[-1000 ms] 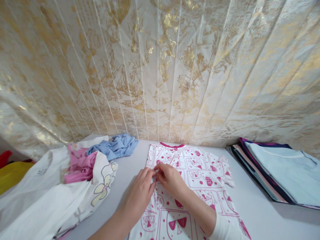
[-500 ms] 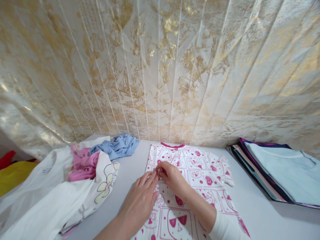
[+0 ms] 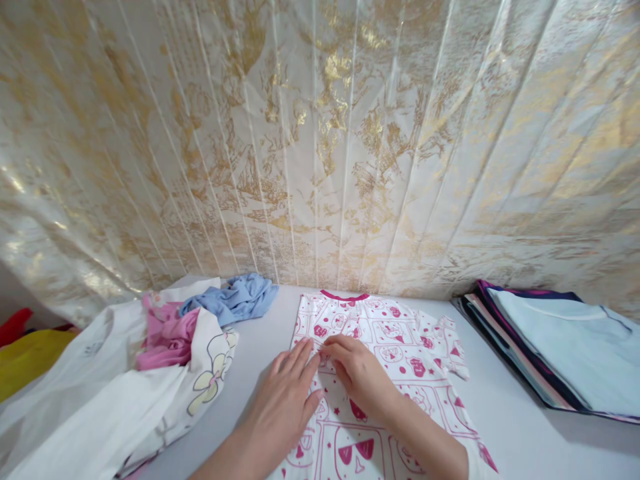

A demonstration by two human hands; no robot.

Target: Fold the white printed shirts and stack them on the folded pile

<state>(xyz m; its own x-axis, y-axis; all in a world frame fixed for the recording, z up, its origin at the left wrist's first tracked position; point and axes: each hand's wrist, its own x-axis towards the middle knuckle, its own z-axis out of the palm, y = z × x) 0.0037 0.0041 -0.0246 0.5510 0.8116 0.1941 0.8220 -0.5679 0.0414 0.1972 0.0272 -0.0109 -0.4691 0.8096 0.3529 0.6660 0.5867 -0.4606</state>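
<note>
Head view: we note that the curled right hand (image 3: 359, 373) has shifted slightly right, beside the open, flattened left hand (image 3: 290, 395) on the printed shirt (image 3: 393, 337), near centre, suggesting a loosened pinch, though we cannot tell whether right fingertips grip fabric.

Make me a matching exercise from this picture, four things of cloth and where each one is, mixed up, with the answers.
Things
1. Patterned shirt
2. Folded stack
3. Crumpled blue cloth
4. Yellow cloth

Places
A. Beside the pink cloth
B. At the picture's left edge
C. Under the left hand and right hand
D. At the picture's right edge

Pairs: 1-C, 2-D, 3-A, 4-B
</note>
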